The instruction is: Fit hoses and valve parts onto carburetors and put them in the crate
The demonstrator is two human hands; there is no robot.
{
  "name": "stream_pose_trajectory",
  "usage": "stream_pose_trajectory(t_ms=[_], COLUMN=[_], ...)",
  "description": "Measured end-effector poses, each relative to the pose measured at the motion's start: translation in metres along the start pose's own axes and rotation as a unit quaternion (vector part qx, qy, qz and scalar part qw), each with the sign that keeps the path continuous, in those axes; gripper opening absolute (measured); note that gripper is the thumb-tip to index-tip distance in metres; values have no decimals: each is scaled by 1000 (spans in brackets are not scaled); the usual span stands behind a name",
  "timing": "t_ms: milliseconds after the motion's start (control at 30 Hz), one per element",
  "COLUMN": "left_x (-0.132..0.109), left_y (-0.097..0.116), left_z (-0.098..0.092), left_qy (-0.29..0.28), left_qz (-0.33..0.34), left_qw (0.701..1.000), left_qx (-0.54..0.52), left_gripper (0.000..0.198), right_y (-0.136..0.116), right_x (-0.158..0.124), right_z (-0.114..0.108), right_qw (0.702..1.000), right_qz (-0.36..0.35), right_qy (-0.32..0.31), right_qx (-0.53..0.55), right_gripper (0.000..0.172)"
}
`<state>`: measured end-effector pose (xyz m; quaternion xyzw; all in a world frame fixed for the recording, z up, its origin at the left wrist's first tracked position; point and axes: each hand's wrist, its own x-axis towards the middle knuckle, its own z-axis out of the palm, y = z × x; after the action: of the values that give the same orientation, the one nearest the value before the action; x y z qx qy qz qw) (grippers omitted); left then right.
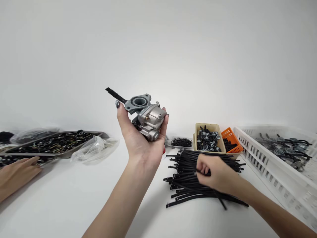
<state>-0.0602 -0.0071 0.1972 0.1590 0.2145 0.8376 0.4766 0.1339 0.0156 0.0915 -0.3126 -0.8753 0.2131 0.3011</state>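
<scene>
My left hand [145,142] is raised palm up, its fingers wrapped round a silver metal carburetor [152,117]. The carburetor has a grey flange with a round opening, and a short black tube [115,95] sticks out to the upper left by my thumb. Lower down on the right, my right hand [214,173] is closed in a pinch on a black hose [220,200], whose end hangs toward the front. Beneath that hand lies a pile of black hoses [183,181] on the white table.
At left, another person's hand [22,173] reaches by a metal tray of small parts [70,154]. Plastic bags [92,148] lie beside it. Behind the hoses stand a cream bin [208,126] and an orange basket [237,145]; a white crate [272,173] with carburetors is at right.
</scene>
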Motion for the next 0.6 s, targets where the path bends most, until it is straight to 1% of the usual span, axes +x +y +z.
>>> stream_pose_trajectory(t_ms=[33, 67, 100, 167, 200, 233, 267, 300, 333, 400, 533, 600], left_x=[0, 0, 0, -1, -1, 0, 0, 0, 0, 0, -1, -1], left_y=[0, 0, 0, -2, -4, -5, -7, -8, -10, -12, -16, -20], left_z=[0, 0, 0, 0, 0, -1, -1, -1, -1, -2, -1, -1], left_qy=[0, -1, -1, -4, -7, -11, -15, -17, -20, -17, -5, -7], left_qz=[2, 3, 5, 8, 10, 10, 10, 8, 5, -6, -28, -28], left_qw=[1000, 1000, 1000, 1000, 1000, 1000, 999, 999, 999, 999, 998, 997], left_qx=[3, 6, 10, 16, 20, 25, 30, 36, 40, 42, 51, 72], left_gripper=[36, 35, 35, 35, 35, 34, 34, 33, 34, 33, 32, 33], right_y=[-1, -1, -1, 1, 4, 8, 12, 16, 19, 24, 19, 12], right_x=[2, 4, 5, 9, 10, 12, 13, 13, 14, 15, 18, 18], right_z=[-10, -20, -29, -47, -55, -61, -66, -70, -71, -70, -56, -49], right_qw=[997, 987, 970, 918, 887, 858, 832, 811, 797, 785, 804, 819], right_qz=[-4, -14, -26, -42, -38, -30, -20, -10, -3, 7, 30, 24], right_qy=[57, 122, 193, 341, 403, 450, 479, 489, 484, 453, 392, 357], right_qx=[53, 100, 142, 198, 221, 246, 281, 321, 362, 422, 446, 449], right_gripper=[27, 25, 22, 18, 22, 25, 27, 29, 33, 40, 35, 39])
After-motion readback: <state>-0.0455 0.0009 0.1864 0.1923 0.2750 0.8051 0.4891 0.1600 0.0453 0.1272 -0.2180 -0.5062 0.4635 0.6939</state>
